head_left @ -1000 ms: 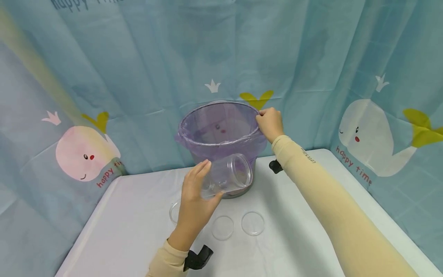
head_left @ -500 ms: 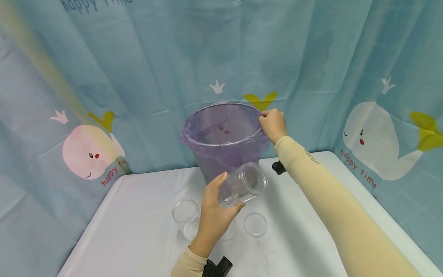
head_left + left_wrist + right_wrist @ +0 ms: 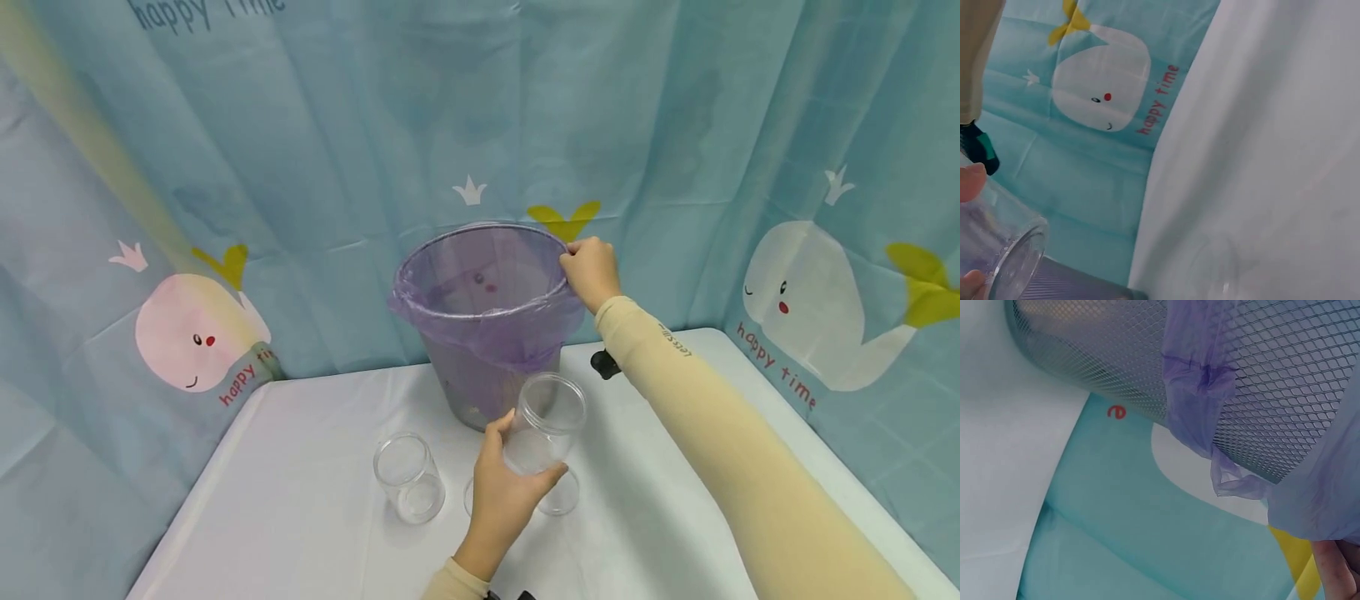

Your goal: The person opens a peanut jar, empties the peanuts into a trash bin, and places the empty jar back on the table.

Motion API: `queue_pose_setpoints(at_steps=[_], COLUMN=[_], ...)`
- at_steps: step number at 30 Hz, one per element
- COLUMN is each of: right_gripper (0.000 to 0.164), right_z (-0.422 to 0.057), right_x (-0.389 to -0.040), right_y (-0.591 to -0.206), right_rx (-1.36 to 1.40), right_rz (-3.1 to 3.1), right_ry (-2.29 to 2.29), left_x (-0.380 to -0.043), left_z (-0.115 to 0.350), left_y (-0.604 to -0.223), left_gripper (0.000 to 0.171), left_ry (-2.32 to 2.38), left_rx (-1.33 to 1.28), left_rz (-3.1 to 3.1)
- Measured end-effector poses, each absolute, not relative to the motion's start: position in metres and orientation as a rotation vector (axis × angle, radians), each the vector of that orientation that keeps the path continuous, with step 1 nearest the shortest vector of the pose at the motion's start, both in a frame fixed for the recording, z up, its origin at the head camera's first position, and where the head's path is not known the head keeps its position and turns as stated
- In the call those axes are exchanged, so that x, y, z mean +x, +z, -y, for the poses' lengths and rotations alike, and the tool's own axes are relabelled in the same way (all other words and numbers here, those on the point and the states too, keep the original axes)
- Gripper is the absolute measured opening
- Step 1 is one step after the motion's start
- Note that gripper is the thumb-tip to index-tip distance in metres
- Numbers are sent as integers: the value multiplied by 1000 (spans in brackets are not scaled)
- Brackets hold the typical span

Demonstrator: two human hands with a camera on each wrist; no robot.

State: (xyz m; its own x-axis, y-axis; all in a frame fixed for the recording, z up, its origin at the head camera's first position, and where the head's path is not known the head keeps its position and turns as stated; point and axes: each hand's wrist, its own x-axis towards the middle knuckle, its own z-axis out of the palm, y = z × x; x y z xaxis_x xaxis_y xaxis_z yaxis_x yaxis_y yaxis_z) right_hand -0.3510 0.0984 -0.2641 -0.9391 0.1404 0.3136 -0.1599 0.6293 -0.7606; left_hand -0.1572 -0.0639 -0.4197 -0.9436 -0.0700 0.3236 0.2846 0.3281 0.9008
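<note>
My left hand (image 3: pixel 501 496) grips a clear jar (image 3: pixel 551 417) around its lower part, in front of the bin and above the table. The jar's open mouth points up, leaning slightly right; nothing shows inside. With bent fingers, my right hand (image 3: pixel 592 273) pinches the right rim of a mesh trash bin (image 3: pixel 459 387). A purple trash bag (image 3: pixel 487 333) lines the bin and folds over its rim. In the right wrist view, fingers (image 3: pixel 1335 572) touch the bag's edge beside the mesh. The left wrist view shows the held jar (image 3: pixel 1013 250) and the bin's side.
Another clear jar (image 3: pixel 408 479) stands on the white table (image 3: pixel 300 492) left of my left hand. A clear round lid (image 3: pixel 558 493) lies below the held jar. A second one (image 3: pixel 468 497) is mostly hidden by my hand. A blue printed curtain (image 3: pixel 337 167) hangs behind.
My left hand has moved right and down, toward me, turning the jar from nearly sideways to more upright. The standing jar has come into fuller view. My right hand keeps its hold on the rim.
</note>
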Motion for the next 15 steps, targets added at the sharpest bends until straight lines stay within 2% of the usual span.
queue_pose_setpoints(at_steps=[15], right_gripper=[29], right_z=[-99], right_x=[-353], right_y=[-264], right_rx=[21], right_rz=[2502], right_ry=[1200], left_x=[-152], left_z=[35], left_y=[-450], left_gripper=[75], left_ry=[-1847], left_rx=[-149], left_rz=[2312])
